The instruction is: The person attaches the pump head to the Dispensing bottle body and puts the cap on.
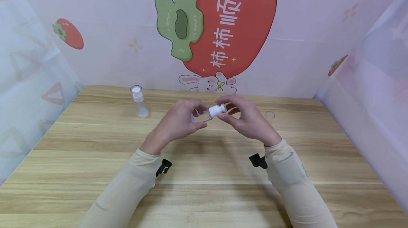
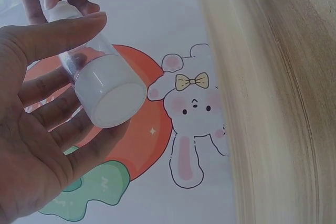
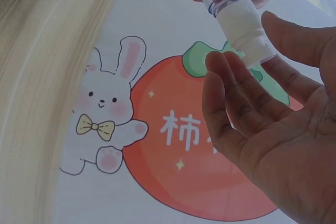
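Sleeves, then held bottle; standing bottle left, ring right.

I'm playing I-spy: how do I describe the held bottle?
Above the wooden table, find the left hand and right hand. Between them is a clear bottle with a white top. It's held tilted, while the other bottle stands upright.

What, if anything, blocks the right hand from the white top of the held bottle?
Nothing visible: the right hand is right at the white top. The left hand holds the bottle lower down; the other bottle stands off to the left.
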Motion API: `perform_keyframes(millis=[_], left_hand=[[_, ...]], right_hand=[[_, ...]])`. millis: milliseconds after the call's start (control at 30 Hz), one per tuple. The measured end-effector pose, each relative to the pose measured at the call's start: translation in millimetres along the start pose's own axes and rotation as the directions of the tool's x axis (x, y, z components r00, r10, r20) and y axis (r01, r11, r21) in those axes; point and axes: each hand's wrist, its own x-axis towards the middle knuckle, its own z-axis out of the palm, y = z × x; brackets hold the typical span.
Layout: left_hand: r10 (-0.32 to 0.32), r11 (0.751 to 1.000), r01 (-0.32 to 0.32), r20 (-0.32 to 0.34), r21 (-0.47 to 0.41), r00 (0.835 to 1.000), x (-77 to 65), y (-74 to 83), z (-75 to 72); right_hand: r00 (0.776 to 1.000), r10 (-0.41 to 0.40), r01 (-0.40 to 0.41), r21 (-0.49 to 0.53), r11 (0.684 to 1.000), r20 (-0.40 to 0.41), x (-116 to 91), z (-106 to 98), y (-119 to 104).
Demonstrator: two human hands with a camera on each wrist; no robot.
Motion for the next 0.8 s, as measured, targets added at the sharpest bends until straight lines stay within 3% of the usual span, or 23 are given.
perform_keyframes(millis=[800], left_hand=[[0.020, 0.999, -0.019, -0.016, 0.030, 1.000, -0.8, 2.9, 0.4]], right_hand=[[1.000, -0.003, 0.003, -0.033, 0.999, -0.001, 2.3, 3.8, 3.9]])
